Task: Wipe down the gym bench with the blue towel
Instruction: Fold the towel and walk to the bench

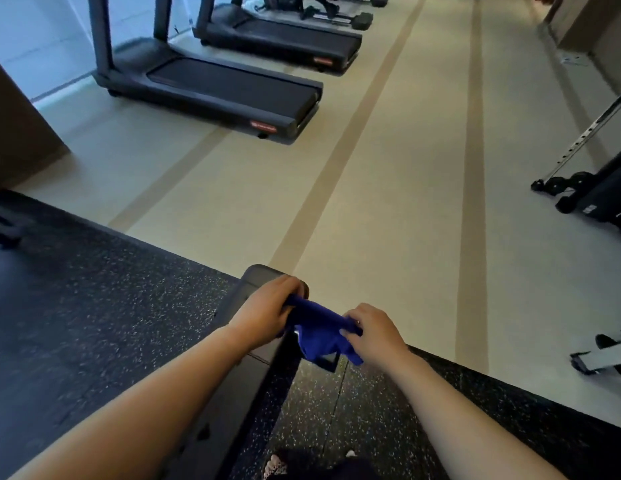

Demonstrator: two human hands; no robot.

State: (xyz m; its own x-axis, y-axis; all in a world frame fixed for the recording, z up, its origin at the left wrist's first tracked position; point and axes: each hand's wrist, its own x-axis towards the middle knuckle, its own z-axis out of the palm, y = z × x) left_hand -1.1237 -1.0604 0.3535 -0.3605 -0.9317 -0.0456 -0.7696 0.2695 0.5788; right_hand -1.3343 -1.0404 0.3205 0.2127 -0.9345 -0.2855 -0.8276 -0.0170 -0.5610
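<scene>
Clearly, the blue towel (319, 336) was stretched at the counter's (257, 282) far end.
It was gripped by the left hand (267, 311) and right hand (371, 336), both closed; wiping seemed underway, and a pull along the pad was probably needed next.

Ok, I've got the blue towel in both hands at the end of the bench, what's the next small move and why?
Probably lower the towel flat onto the bench pad. The left hand and right hand hold it bunched between them, and most of it hangs off the bench's right edge over the dark mat, so little cloth seems to touch the pad.
</scene>
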